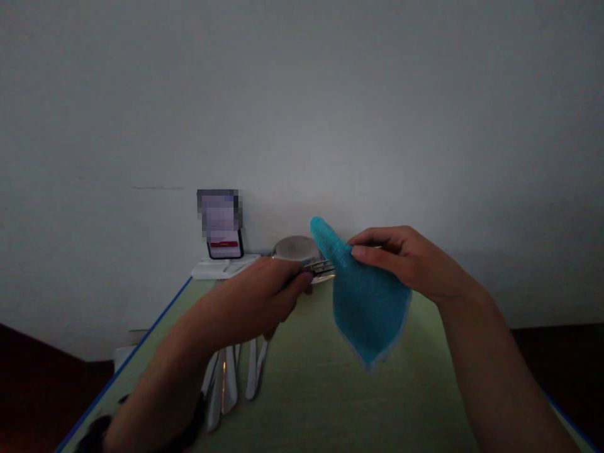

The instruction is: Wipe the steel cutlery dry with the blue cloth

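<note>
- A plain pale wall [302, 113] takes up most of my feed, dim all over, with a thin dark scratch low on its left side.
- Below it I have the table [321, 402], a green top with a faint grain and a blue edge, its far end close to the wall.
- Dark floor [566, 365] shows on both sides of the table, too dim for me to make out much from here.
- My right hand [406, 258] is over the far half of the table, thumb and fingers pinching a cloth.
- My left hand [278, 289] is just beside it, fingers closed around a fork.
- The blue cloth [370, 308] hangs from the right fingers above the table, one corner pointing down and a narrow end sticking up toward the wall.
- Several pieces of cutlery [229, 384] lie on the table under my left forearm, handles toward me; the forearm hides their far ends.
- A phone [226, 242] stands upright near the wall at the far left, its screen partly blurred.
- A flat white stand [212, 269] lies at its foot.
- A round dish [296, 248] sits near the wall, partly behind the left hand.
- The fork [323, 267] shows its prongs between the left fingers and the cloth; I cannot tell where its handle runs.
</note>
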{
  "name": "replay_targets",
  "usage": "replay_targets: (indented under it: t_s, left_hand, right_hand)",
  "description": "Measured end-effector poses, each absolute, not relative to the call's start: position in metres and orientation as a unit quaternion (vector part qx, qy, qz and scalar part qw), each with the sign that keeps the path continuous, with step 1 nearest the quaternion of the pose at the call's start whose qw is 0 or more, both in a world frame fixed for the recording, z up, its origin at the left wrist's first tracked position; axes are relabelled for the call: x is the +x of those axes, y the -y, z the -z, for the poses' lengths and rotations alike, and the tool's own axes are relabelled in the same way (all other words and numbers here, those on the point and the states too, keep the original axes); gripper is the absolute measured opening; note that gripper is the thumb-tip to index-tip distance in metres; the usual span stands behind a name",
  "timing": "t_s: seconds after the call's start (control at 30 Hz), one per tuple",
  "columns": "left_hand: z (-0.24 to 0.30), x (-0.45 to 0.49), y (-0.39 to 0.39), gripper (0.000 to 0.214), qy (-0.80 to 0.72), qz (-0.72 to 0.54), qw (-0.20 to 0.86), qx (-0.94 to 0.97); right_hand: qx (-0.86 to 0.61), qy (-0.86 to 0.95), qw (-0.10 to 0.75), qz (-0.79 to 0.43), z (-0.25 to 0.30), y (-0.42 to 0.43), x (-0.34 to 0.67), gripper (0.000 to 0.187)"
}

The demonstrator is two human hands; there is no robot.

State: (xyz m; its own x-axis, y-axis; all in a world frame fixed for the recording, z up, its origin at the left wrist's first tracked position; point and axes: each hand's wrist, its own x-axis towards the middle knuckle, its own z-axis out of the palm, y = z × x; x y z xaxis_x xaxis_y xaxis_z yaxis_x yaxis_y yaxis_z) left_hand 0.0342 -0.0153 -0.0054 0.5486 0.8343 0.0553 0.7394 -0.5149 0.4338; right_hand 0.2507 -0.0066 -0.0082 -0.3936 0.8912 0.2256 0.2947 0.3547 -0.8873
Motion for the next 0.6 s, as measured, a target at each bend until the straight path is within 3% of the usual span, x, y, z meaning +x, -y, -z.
replay_targets:
  t_s: [0.2, 0.47, 0.6]
  left_hand:
    - [0.006, 0.034, 0.012, 0.031, -0.439, -0.139, 0.174, 0.870]
    - [-0.001, 0.041, 0.018, 0.026, -0.416, -0.126, 0.154, 0.887]
    - [0.001, 0.040, 0.018, 0.023, -0.410, -0.123, 0.142, 0.893]
  right_hand:
    - [-0.352, 0.779, 0.280, -0.437, 0.008, 0.008, 0.243, 0.022]
    - [-0.435, 0.805, 0.327, -0.234, 0.009, 0.011, 0.229, 0.034]
    - [-0.397, 0.845, 0.291, -0.207, 0.006, 0.010, 0.232, 0.021]
